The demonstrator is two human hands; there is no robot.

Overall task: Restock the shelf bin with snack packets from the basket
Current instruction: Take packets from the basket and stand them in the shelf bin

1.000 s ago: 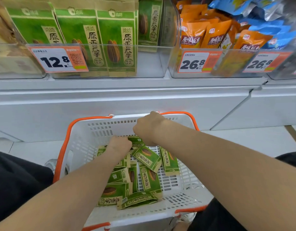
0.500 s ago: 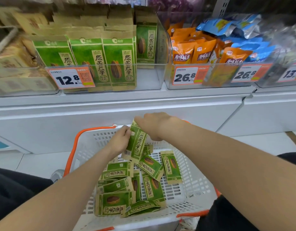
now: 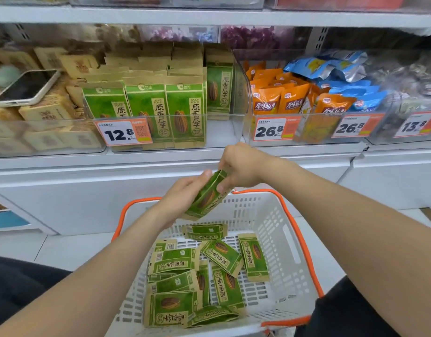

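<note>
Packets in orange (image 3: 280, 100) fill the bin up and right of the right hand (image 3: 241, 169); a phone (image 3: 27, 87) lies far up-left of the left hand (image 3: 182, 198). Straight above both hands stands the shelf bin (image 3: 221, 136) with its clear front wall, with open floor at its right end. Both hands pinch one green packet (image 3: 207, 195) between them, over the far rim of the basket (image 3: 277, 229). Loose packets (image 3: 221, 254) lie below.

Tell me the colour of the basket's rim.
Orange rim on a white basket; shows best in the head view.
</note>
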